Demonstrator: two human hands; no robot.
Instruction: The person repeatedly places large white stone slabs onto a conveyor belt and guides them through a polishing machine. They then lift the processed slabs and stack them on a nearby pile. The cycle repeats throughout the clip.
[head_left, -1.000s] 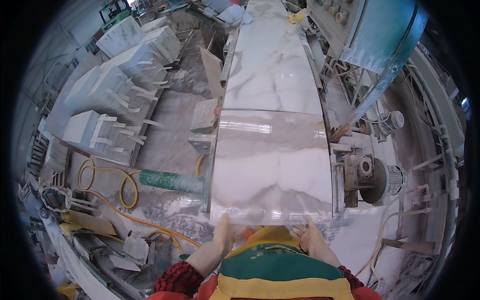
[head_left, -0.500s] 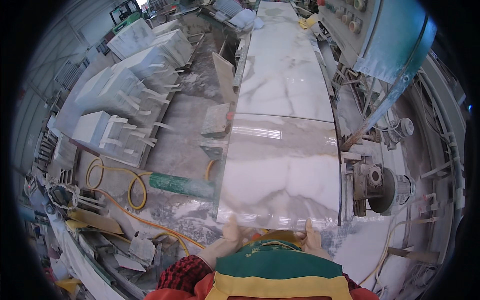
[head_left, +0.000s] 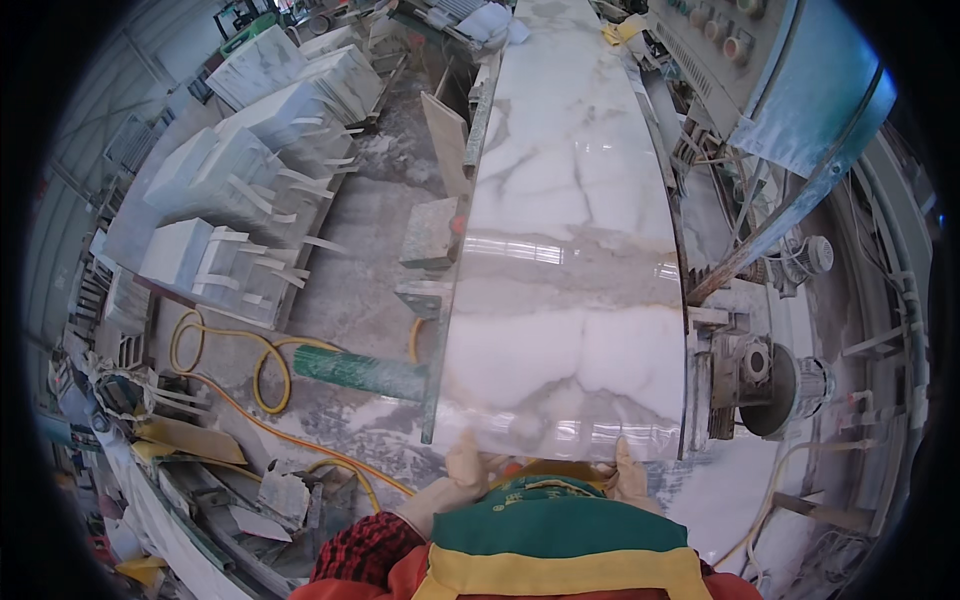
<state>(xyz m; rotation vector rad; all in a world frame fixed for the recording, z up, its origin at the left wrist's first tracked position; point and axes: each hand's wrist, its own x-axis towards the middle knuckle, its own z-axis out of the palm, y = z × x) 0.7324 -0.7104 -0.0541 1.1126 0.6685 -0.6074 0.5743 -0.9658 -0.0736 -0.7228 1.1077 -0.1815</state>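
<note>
A long, glossy white stone slab (head_left: 560,345) with grey and tan marble-like veins runs away from me on a raised conveyor line. At its near left corner, my left hand (head_left: 464,472), pale and apparently gloved, grips the edge with the thumb up against it. My right hand (head_left: 628,476) holds the same edge farther right, thumb also upward. The fingers of both hands are mostly hidden beneath the edge. A green apron (head_left: 560,528) with a yellow band covers my front, close to the slab.
Strapped stacks of pale slabs (head_left: 240,265) stand at left. A green cylinder (head_left: 360,372) juts out beside the line, near a yellow hose (head_left: 275,385). On the right are a motor (head_left: 795,388) and a blue-white panel (head_left: 815,95). Broken pieces (head_left: 285,495) lie lower left.
The view has shifted slightly. Both hands stay at the slab's near edge. The dark seam that crossed the stone surface earlier no longer shows clearly, and more of the green rail shows at the near left corner.
</note>
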